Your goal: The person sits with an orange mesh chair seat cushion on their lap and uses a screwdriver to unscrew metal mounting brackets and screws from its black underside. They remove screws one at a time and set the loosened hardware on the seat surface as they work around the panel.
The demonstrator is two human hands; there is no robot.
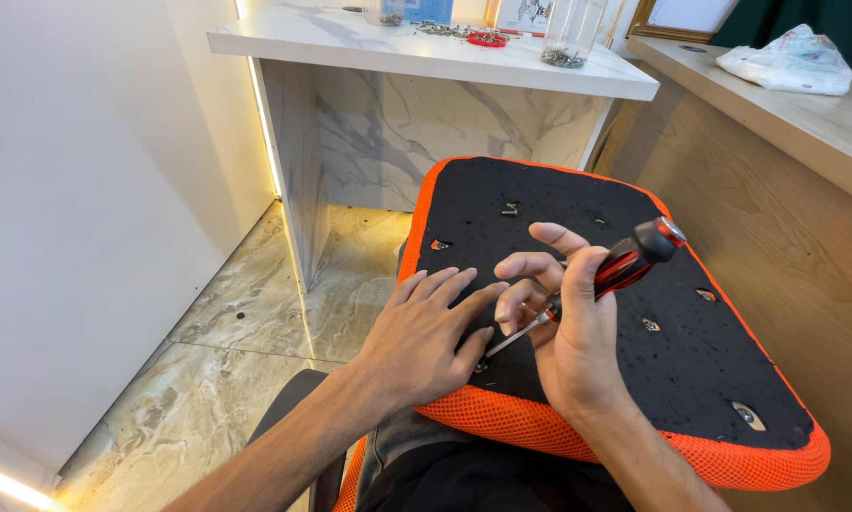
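Your right hand (577, 332) gripped a screwdriver (592, 284) with a glossy red-and-black plastic handle and a thin bright metal shaft. Your left hand (426, 337) lay on the chair seat underside (577, 218), a matt black, rough fibrous board edged in orange woven mesh. At twelve o'clock stood a polished marble-look desk (350, 38); at two o'clock, a smooth wood-grain counter (805, 114).

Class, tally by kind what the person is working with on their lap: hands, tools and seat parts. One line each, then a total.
Hands: 2, left hand and right hand
Screwdriver: 1
Orange-edged seat cushion: 1
Total: 4
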